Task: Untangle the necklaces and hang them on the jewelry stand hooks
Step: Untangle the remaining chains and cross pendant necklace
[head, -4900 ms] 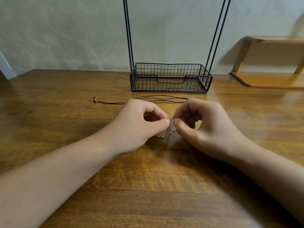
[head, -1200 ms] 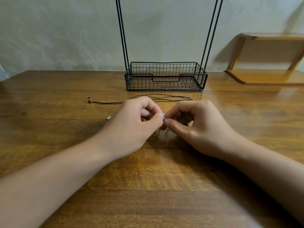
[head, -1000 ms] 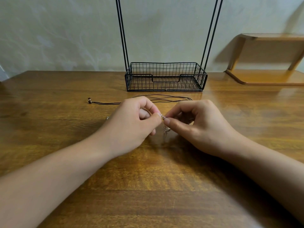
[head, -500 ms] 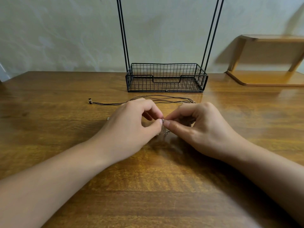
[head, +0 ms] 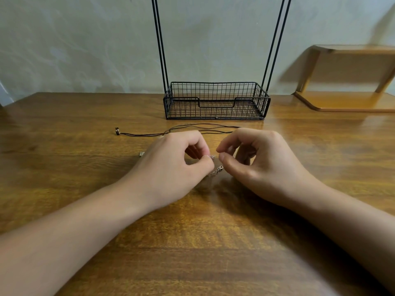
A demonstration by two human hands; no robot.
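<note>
Our left hand pinched the silver chain above the wooden surface; our right hand hovered beside it, its grip narrow and holding nothing.

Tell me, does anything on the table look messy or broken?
Nothing looks broken. The thin black cord necklace lies loose on the brown wooden table before the black wire jewelry stand, not hung. The left hand pinches a small silvery chain.

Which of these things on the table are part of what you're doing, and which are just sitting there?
Part of the job:
- silver chain, pinched by the left hand
- black cord necklace
- wire jewelry stand
- right hand

Just lying about:
- wooden shelf
</note>
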